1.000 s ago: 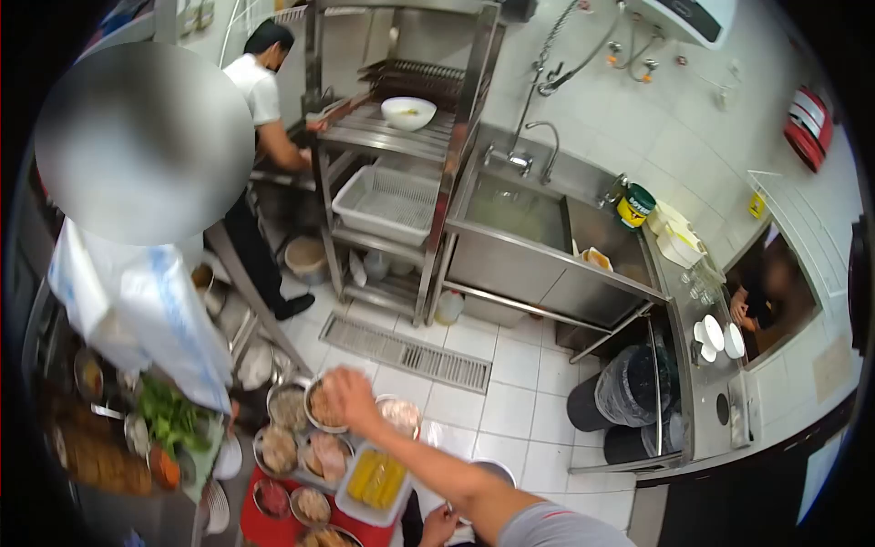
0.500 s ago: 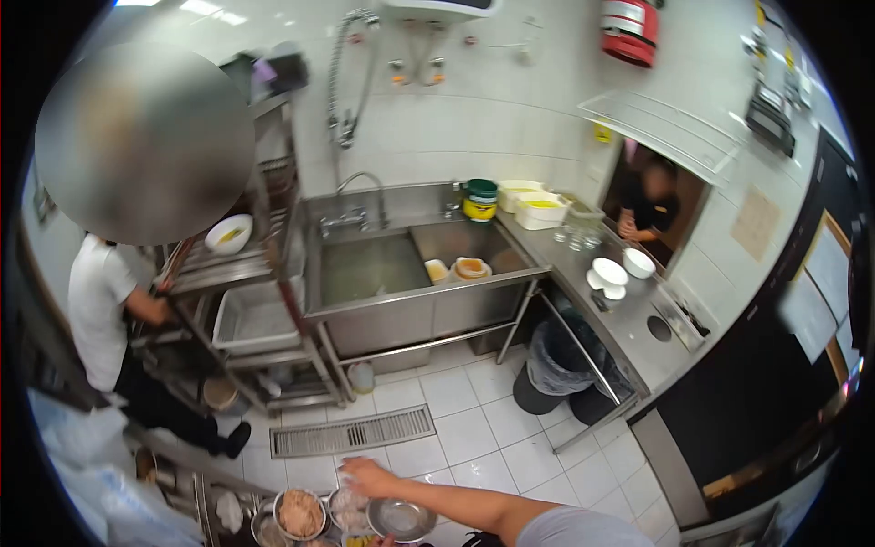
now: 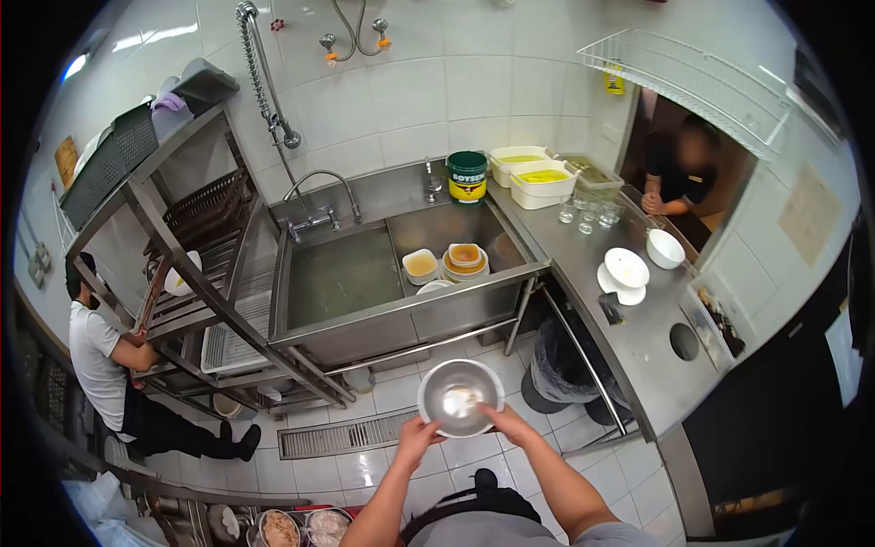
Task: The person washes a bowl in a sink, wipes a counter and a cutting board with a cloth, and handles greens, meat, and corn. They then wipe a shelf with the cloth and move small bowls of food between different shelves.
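Observation:
A round stainless steel mixing bowl [image 3: 461,387] is held out in front of my body, tilted so that its inside shows. My left hand [image 3: 420,440] grips the near left rim, and my right hand [image 3: 510,425] grips the near right rim. Light glints at the bottom of the bowl. Beyond it stands a metal double sink [image 3: 401,324]; its right basin holds a stack of dirty dishes [image 3: 465,262]. At the lower left are bowls of raw-looking food, one with pinkish-brown contents [image 3: 279,529] and one paler [image 3: 326,527].
A metal rack [image 3: 182,260] stands left, with a person [image 3: 105,365] in a white shirt behind it. Right is a steel counter [image 3: 643,351] with white bowls [image 3: 626,268], glasses and tubs [image 3: 544,189]; a lined bin [image 3: 558,360] sits below. Another person [image 3: 679,173] leans at the hatch.
The metal bowl has come up from beside the food bowls and is now between both my hands. My view has turned and shifted toward the sink.

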Available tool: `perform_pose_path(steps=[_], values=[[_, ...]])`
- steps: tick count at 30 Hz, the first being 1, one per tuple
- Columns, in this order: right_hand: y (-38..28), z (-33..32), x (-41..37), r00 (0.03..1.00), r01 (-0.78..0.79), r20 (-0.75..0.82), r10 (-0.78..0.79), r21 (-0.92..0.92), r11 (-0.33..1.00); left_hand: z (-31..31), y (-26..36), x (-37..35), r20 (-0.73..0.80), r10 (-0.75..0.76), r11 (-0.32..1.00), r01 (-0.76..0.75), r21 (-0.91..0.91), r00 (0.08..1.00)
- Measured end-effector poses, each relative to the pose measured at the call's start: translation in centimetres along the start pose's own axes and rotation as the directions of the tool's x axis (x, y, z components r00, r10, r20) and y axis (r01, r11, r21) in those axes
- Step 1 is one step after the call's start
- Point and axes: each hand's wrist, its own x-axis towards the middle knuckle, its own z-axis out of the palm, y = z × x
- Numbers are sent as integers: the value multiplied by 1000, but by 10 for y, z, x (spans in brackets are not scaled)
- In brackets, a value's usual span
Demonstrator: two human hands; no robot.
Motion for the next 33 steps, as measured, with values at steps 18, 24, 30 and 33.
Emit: perform_pose_path(steps=[18,24,30,33], values=[[-136,-218,226,560,403,-827,59,334,852,57,289,656,1,611,734,-567,375,791],[-194,-202,355,618,155,-784,60,196,968,90,340,828,6,451,594,-304,745,893],[-220,-200,484,740,-46,-665,102,102,994,73,278,933,288,602,408,-597,691,745],[-216,-199,543,757,39,-646,99,195,980,58,261,835,523,453,192,-652,733,722]])
